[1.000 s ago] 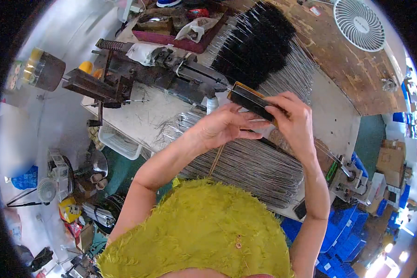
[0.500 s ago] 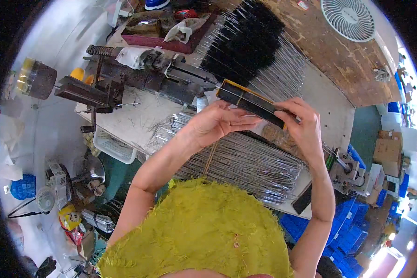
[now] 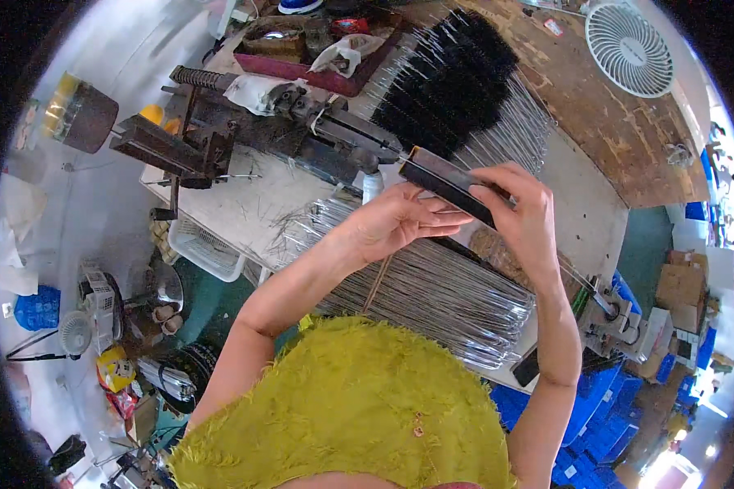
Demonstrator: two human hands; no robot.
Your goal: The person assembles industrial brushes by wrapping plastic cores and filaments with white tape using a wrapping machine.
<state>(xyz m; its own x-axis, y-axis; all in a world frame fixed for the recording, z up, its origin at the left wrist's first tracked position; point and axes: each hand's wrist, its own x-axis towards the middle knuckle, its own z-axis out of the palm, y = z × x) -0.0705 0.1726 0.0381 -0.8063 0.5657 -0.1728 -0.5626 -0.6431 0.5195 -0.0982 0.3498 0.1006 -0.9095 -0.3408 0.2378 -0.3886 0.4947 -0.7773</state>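
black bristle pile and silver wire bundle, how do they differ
The black bristle pile is dark and fuzzy; the silver wire bundle is shiny and bare. The pile lies toward the far side of the table, the bundle toward its near side. Both show many thin metal wires.

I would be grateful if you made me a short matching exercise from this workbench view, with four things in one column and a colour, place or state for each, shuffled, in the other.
Things:
1. Dark block
2. Wire bundle
3. Fan
4. Tray

Descriptions:
A. Maroon, with things inside
B. Gripped by the right hand
C. White, at the picture's upper right
D. Silvery, on the table just in front of the person

Right pairs: 1-B, 2-D, 3-C, 4-A.
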